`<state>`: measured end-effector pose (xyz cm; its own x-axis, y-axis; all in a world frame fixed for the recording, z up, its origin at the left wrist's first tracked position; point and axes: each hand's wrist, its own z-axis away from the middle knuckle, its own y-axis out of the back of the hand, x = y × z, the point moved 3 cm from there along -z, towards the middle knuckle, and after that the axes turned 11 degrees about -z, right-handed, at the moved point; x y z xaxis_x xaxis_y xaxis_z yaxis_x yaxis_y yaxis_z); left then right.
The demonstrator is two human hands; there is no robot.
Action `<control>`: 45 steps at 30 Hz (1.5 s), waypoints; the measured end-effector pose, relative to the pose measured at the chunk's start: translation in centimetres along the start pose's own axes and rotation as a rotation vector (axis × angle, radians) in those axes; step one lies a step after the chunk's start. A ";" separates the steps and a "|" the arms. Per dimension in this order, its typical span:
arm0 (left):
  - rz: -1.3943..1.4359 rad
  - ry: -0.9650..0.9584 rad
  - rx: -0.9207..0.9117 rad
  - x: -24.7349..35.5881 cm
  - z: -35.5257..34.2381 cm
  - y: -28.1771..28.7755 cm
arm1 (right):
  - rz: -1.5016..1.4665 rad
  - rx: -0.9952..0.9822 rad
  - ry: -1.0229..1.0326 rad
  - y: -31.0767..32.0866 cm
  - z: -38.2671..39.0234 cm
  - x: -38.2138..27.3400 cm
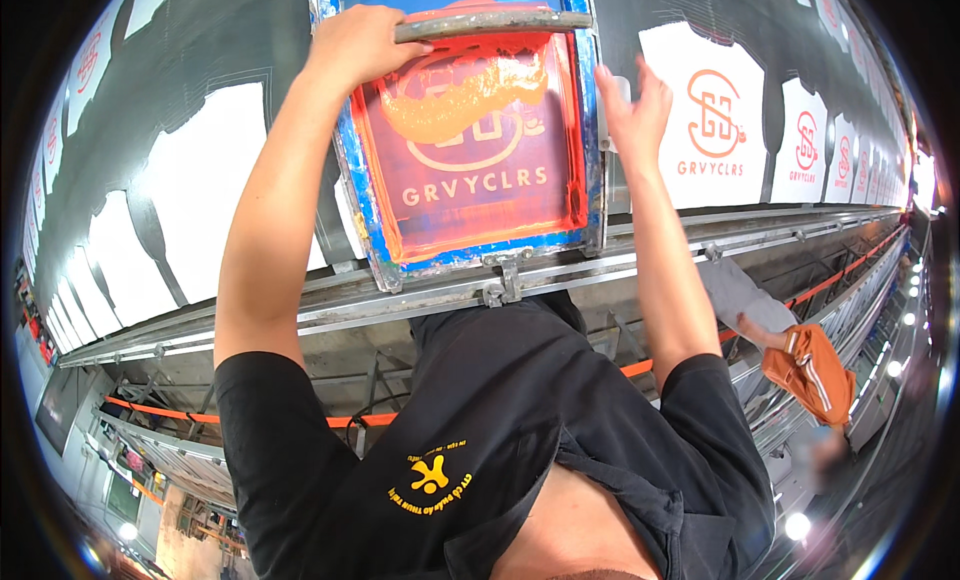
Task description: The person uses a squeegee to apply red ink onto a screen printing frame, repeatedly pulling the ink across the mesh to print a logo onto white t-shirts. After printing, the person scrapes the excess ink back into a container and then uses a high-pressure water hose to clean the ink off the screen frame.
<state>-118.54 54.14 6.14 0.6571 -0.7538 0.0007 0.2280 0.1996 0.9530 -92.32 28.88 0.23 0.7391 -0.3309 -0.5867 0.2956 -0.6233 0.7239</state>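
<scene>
A screen-printing frame (pixel 355 195) with blue, ink-smeared edges lies in front of me over the long table. Wet orange-red ink (pixel 430 120) is pooled across the upper half of its mesh. Along the far end lies a squeegee (pixel 490 22) with a worn grey handle, and my left hand (pixel 365 45) is closed round its left end. Just beyond the frame's right edge, my right hand (pixel 640 105) has thumb and fingers apart and holds nothing. It is beside a small pale handle (pixel 622 88) on that edge; whether they touch, I cannot tell.
White shirt pieces (pixel 215 170) lie along the dark table to the left. On the right, shirt pieces bear orange-red prints (pixel 712 130). A metal rail (pixel 400 305) runs along the near edge. Another person, in an orange top (pixel 812 375), stands at the right.
</scene>
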 end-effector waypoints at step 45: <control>0.079 0.157 0.029 1.9 5.2 -3.1 | 0.115 -0.456 0.379 -4.4 -3.7 -8.7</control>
<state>-121.73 48.83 4.74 0.7768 -0.6291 0.0303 0.1523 0.2343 0.9601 -97.79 37.08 3.49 0.9210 -0.0507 -0.3862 0.3689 -0.2047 0.9066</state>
